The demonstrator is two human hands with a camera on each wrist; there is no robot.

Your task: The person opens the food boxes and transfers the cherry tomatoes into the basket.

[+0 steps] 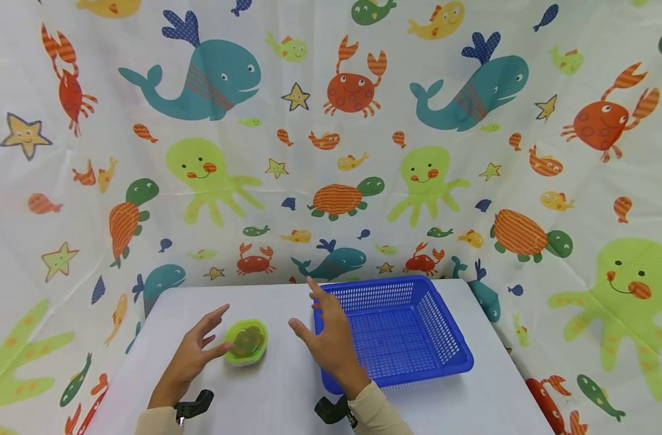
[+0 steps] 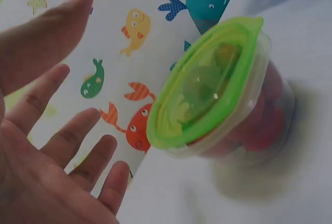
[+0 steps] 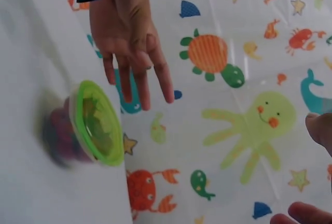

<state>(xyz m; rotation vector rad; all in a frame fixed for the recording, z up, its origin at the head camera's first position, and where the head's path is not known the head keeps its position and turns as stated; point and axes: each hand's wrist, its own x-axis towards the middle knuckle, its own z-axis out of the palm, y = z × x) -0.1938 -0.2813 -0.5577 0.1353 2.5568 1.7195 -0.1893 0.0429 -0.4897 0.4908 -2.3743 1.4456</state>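
A small clear plastic container with a green-rimmed lid [image 1: 246,342] stands on the white table, left of the middle. Reddish round things show through its wall in the left wrist view, too blurred to name. My left hand [image 1: 194,349] hovers just left of this container [image 2: 207,89], fingers spread and thumb apart, holding nothing. My right hand [image 1: 333,338] is raised over the near left part of a blue plastic basket [image 1: 391,341], its fingers extended and nothing in them. In the right wrist view the left hand [image 3: 129,37] appears above the lidded container [image 3: 98,125].
The blue basket with slotted walls takes up the right half of the white table [image 1: 276,399]. Behind and beside the table hangs a white cloth [image 1: 287,241] printed with sea animals. A black wrist camera [image 1: 195,406] sits on the left wrist, another [image 1: 333,411] on the right.
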